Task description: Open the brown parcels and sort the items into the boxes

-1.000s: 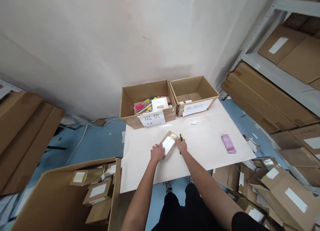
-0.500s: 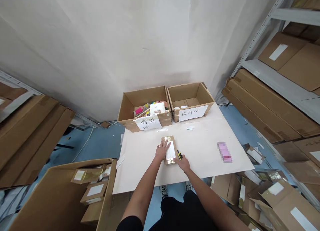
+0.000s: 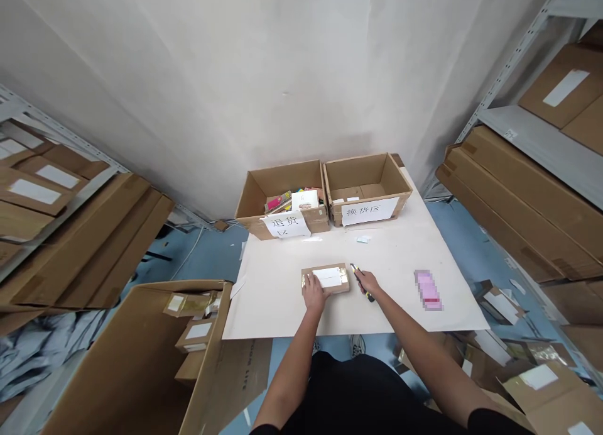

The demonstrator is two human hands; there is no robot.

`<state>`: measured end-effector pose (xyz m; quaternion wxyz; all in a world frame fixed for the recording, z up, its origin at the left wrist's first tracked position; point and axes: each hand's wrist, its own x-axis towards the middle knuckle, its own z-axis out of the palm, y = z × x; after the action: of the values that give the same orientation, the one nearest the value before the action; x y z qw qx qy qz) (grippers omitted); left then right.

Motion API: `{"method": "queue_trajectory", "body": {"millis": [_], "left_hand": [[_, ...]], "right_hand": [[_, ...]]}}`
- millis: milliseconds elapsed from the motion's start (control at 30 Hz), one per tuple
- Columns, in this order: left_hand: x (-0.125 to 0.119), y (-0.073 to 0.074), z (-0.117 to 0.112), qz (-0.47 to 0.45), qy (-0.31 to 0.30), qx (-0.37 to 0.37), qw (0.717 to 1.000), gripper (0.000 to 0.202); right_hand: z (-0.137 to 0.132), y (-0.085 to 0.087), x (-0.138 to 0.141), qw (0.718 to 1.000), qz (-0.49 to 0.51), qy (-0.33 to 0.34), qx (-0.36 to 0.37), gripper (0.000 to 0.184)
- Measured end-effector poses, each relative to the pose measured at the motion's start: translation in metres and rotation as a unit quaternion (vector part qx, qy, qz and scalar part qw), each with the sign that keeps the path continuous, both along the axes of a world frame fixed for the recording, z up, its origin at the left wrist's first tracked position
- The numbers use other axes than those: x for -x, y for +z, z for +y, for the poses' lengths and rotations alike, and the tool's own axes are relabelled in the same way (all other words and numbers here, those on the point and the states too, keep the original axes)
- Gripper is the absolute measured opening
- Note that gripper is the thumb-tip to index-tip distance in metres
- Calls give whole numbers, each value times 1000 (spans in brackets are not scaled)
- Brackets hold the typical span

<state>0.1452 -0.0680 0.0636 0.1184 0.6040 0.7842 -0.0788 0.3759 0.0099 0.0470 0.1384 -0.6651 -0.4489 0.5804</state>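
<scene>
Brown parcel (image 3: 326,278): small taped cardboard packet with a white label on top, lying flat on the white board (image 3: 400,259), its long side now running left to right in front of the person
Change: a second ago the parcel sat at a slant, half a second ago it pointed away from the person; it has since been swung a quarter turn, so one short taped end faces the knife hand
Reading of the change: I judge the turn puts that taped end within reach of the blade
Left hand (image 3: 313,293): lies flat on the parcel's near left part, fingers spread and not curled round anything, pinning it to the board; the forearm runs straight up from the body
Right hand (image 3: 369,283): just right of the parcel, closed around a yellow and black utility knife (image 3: 357,271) whose tip points at the parcel's right end; whether the tip touches the tape cannot be told
Pink thing (image 3: 428,289): blurred, well to the right of the parcel on the same board
Open boxes: two beyond the parcel, each with a paper sign; the left box (image 3: 249,199) holds coloured packs, the right box (image 3: 400,187) looks nearly bare
Big carton (image 3: 117,359): near left of the parcel, off the board, with more labelled packets inside
</scene>
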Motion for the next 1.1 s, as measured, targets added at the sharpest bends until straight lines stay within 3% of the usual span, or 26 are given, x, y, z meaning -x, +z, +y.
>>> {"method": "queue_trajectory", "body": {"millis": [100,233,433,667,1100], "left_hand": [[3,-3,-4,-38,-23,0,999,92],[8,-2,-7,-47,-55,27,997,81],[7,7,2,-30,-58,85,994,77],[11,8,4,-39,-58,114,991,75],[15,13,1,-29,-68,113,991,73]], "right_hand": [[-27,-11,2,999,40,-15,19,44],[-23,-5,13,998,51,-16,18,45],[-5,13,19,999,-19,50,-3,48],[-32,19,8,987,-92,129,-27,45],[-59,12,14,993,-77,91,-13,46]]}}
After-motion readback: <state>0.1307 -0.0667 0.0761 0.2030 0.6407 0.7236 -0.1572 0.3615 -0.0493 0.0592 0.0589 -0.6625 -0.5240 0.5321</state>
